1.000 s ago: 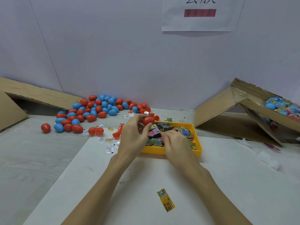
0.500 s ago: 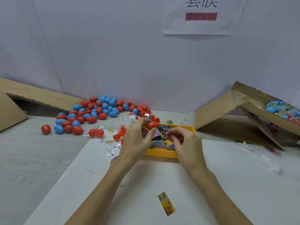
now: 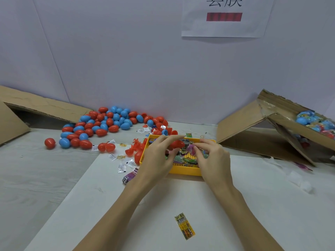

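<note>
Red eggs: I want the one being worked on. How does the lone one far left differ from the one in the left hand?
The lone red egg lies on the table, apart from the pile, untouched; the held red egg is over the yellow tray, pinched by the left hand. The lone red egg shows whole; the held red egg is partly hidden by fingers. Both are glossy red.

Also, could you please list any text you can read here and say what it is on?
paper sign: two large Chinese characters, tops cut off, possibly "套膜"; red bar beneath unreadable.
yellow packet on the table: print too blurred.
packets in the yellow tray: too small.
pink packet in the right hand: too small.
white sachets: too small.
</note>
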{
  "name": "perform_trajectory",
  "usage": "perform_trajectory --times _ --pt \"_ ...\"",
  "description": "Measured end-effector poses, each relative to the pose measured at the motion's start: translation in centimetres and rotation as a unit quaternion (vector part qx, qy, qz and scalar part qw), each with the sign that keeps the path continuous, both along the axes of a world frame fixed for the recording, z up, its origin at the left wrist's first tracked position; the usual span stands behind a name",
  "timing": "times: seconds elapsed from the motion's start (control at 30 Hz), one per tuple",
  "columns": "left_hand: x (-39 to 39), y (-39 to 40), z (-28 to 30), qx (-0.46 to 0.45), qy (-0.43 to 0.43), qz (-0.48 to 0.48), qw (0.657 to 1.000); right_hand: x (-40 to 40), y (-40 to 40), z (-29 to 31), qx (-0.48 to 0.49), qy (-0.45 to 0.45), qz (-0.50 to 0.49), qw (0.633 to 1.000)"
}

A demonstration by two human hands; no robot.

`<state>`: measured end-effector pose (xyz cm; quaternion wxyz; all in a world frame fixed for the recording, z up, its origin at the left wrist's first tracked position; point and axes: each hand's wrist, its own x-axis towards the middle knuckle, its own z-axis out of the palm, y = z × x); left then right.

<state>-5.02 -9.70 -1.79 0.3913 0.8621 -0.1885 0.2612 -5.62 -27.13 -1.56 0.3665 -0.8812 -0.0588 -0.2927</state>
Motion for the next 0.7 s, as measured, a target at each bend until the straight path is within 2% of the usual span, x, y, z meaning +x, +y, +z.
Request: perform_trajectory --times 0.13,0.27,0.37,0.6,0.7 --pt "0.12 -0.22 -0.18 -0.055 0.027 0.0 0.998 0.04 -0.36 -0.03 0.103 0.02 0.032 0.994" --pt "-0.13 -0.74 0.03 -0.14 0.072 -0.033 0.987 0.22 -0.2 -0.11 0.234 0.086 0.092 0.964" --pt "-0.24 -0.67 0.22 -0.093 0.042 -0.071 0.992 0.26 -0.07 -0.02 0.31 0.116 0.111 0.937" --pt "-0.2 -0.57 0.32 -0.007 -0.069 -0.022 0.997 0.21 -0.22 0.23 0.315 0.131 0.15 0.928" --pt "-0.34 -0.52 0.52 -0.019 -0.087 -0.026 0.996 0.19 -0.08 0.38 0.316 0.132 0.162 0.925"
